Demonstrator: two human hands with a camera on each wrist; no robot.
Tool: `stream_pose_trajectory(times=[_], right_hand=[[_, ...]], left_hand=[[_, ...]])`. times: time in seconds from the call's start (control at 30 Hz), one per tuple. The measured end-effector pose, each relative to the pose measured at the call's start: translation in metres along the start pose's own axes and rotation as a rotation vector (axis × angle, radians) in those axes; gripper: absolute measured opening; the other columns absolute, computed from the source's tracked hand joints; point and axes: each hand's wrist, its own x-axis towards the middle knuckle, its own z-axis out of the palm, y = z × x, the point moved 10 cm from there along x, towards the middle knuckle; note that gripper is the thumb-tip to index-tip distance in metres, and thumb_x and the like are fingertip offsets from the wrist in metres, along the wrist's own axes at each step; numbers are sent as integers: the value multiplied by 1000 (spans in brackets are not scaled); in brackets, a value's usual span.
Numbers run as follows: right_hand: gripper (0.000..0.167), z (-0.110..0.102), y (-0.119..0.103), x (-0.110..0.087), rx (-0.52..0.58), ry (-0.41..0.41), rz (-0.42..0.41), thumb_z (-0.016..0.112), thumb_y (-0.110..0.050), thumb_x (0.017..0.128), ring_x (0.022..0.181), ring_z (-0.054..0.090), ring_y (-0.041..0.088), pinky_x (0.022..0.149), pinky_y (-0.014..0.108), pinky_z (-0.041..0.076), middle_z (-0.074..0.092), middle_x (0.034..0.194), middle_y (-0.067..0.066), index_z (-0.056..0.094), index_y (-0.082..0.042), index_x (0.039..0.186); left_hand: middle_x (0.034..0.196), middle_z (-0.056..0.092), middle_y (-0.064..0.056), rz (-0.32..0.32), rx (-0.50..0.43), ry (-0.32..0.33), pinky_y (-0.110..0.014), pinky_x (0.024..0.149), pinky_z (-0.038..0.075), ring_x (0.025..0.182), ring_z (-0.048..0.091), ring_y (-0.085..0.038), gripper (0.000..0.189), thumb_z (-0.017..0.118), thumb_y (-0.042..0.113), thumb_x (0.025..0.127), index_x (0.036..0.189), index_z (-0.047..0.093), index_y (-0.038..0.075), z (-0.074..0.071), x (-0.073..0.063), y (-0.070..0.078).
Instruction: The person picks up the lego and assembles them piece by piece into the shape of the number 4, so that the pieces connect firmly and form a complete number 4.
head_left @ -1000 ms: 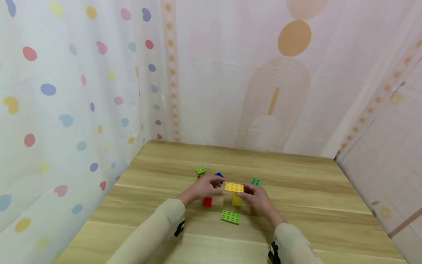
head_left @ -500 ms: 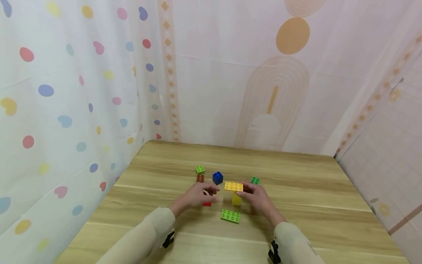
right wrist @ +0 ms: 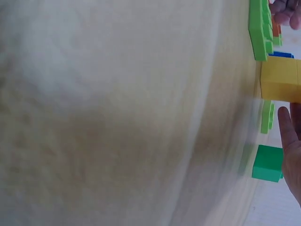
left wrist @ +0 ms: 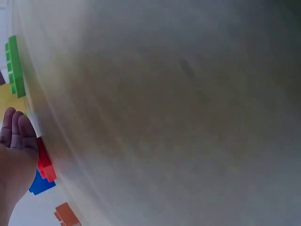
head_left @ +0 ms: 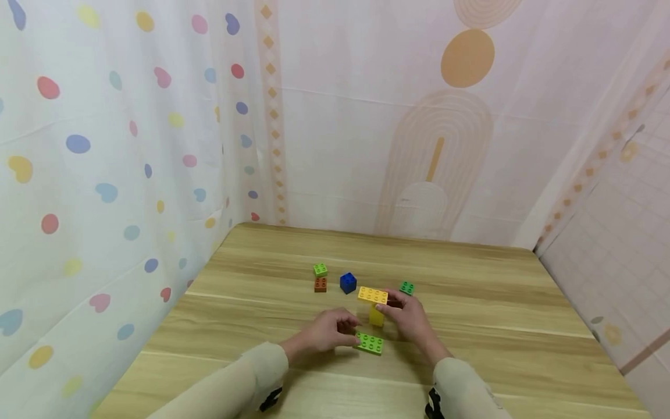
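Observation:
My right hand (head_left: 410,314) pinches the right end of a yellow eight-stud toy brick (head_left: 373,295) that tops a yellow block column (head_left: 376,315). In the right wrist view its fingers lie against the yellow bricks (right wrist: 281,79). My left hand (head_left: 332,330) is beside a flat lime-green eight-stud brick (head_left: 371,344), thumb tip overlapping that brick's left end in the head view. The left wrist view shows the left fingers (left wrist: 18,127) slightly bent, with the green brick (left wrist: 15,67) beyond them. A red brick (left wrist: 45,162) shows past this hand but is hidden in the head view.
Behind the hands stand a blue brick (head_left: 348,283), a brown brick (head_left: 320,284) and a small lime brick (head_left: 320,269). A dark green brick (head_left: 406,287) is just beyond my right hand. Patterned curtains (head_left: 335,116) border the wooden table (head_left: 471,279).
My left hand has drawn away from the yellow bricks, leftward and then toward me to the lime-green brick. The blue and brown bricks have come into view. My right hand keeps its hold.

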Motion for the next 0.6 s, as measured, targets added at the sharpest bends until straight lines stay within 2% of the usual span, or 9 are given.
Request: stream_pose_trajectory(times=[0.1, 0.27, 0.43, 0.6], right_hand=[[36, 0, -1, -1, -3, 20, -15, 75, -23, 90, 106, 63, 24, 89, 40, 52, 69, 112, 4, 69, -9, 123], [33, -1, 2, 0, -15, 44, -19, 75, -18, 91, 104, 64, 23, 87, 39, 53, 69, 110, 4, 70, -9, 122], [32, -1, 2, 1, -15, 35, -33, 74, -17, 91, 103, 64, 23, 87, 39, 53, 70, 109, 4, 70, -8, 121], [32, 0, -1, 0, -14, 34, -39, 74, -19, 91, 102, 64, 22, 86, 39, 53, 70, 107, 3, 70, -8, 121]], left_hand=[[104, 65, 4, 7, 12, -5, -29, 85, 49, 97, 60, -13, 37, 79, 24, 87, 119, 69, 8, 4, 1, 0], [102, 63, 8, 31, 108, -18, -26, 84, 48, 94, 58, -9, 39, 81, 25, 85, 119, 70, 8, 12, 5, 3], [98, 60, 10, 19, 167, -35, -26, 82, 46, 89, 53, -7, 42, 82, 27, 83, 120, 71, 9, 17, 6, 4], [96, 56, 12, 32, 283, -63, -23, 79, 42, 86, 49, -5, 44, 82, 31, 83, 122, 71, 12, 20, 7, 7]])
